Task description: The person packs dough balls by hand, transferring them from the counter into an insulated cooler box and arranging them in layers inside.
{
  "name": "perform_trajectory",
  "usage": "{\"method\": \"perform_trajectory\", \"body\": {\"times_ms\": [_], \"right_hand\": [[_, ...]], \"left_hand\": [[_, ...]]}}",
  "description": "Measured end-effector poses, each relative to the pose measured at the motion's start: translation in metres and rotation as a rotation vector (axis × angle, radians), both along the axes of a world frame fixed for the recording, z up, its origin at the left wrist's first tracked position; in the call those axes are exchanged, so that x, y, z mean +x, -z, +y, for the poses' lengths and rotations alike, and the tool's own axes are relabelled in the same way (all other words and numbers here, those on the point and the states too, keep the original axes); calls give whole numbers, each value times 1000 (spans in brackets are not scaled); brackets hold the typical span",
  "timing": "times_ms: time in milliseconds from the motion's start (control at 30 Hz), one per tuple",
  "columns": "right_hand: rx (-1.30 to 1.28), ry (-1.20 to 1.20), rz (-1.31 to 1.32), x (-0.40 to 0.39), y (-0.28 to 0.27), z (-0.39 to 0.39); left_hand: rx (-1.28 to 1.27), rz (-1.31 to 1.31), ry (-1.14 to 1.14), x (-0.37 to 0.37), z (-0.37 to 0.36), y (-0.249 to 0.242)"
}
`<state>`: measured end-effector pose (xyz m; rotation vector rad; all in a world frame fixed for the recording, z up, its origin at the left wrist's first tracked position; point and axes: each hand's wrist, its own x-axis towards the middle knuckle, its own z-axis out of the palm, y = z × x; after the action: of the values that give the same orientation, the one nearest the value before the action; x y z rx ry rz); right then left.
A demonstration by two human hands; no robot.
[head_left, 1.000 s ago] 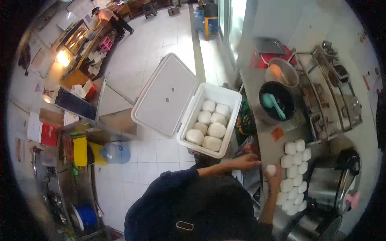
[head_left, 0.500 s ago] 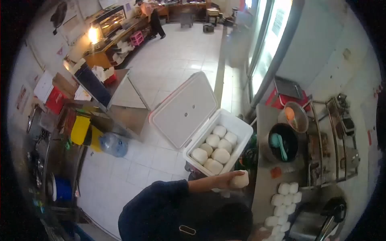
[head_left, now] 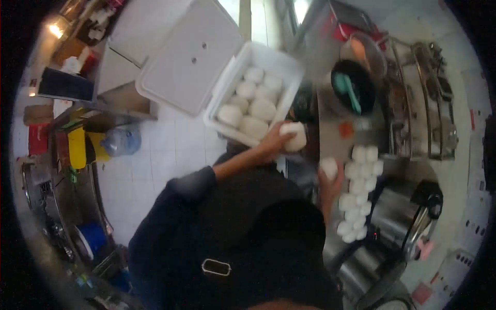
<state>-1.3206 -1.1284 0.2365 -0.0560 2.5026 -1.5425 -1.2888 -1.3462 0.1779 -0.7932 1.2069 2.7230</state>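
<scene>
My left hand (head_left: 269, 143) is closed around a white dough ball (head_left: 296, 137) beside the near right corner of a white lidded box (head_left: 212, 114). Inside that box lie several more dough balls (head_left: 262, 109). At the edge of the steel counter (head_left: 330, 116), my right hand (head_left: 329, 188) grips another dough ball (head_left: 328, 166), its fingers curled about it. Just right of this hand, several smaller white dough pieces (head_left: 356, 186) stand on the counter in a long, close-packed cluster.
The box's lid (head_left: 188, 62) leans open to the left. A black bowl (head_left: 366, 103) with a turquoise utensil (head_left: 347, 90) sits on the counter near a metal bowl (head_left: 380, 54). Steel pots (head_left: 395, 206) stand at right. A water jug (head_left: 123, 141) is on the floor.
The view has tipped downward. My right hand, mostly hidden low at the bottom right before, is now raised by the counter edge with a dough ball. My left hand still holds its ball.
</scene>
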Motion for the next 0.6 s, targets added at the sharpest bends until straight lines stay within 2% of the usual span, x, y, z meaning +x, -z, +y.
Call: {"method": "perform_trajectory", "body": {"times_ms": [100, 167, 267, 400, 433, 533, 567, 600], "right_hand": [[233, -375, 479, -4, 0, -82], [274, -385, 472, 2, -2, -114], [289, -457, 392, 11, -13, -140], [226, -697, 267, 2, -23, -154], [197, -781, 263, -11, -23, -151], [-179, -617, -485, -39, -28, -161], [-198, -678, -446, -39, -34, -169], [-250, -723, -571, -37, -30, -173]], "left_hand": [[-27, 75, 6, 11, 5, -11], [-22, 117, -77, 14, -3, -10], [-278, 131, -81, 24, -21, -24], [-199, 75, -108, 33, -46, 6], [-14, -47, -94, 37, -57, -6], [-34, 136, 29, 47, -91, -7], [-47, 158, 120, 51, -101, -16], [-66, 160, 197, 50, -107, -24]]}}
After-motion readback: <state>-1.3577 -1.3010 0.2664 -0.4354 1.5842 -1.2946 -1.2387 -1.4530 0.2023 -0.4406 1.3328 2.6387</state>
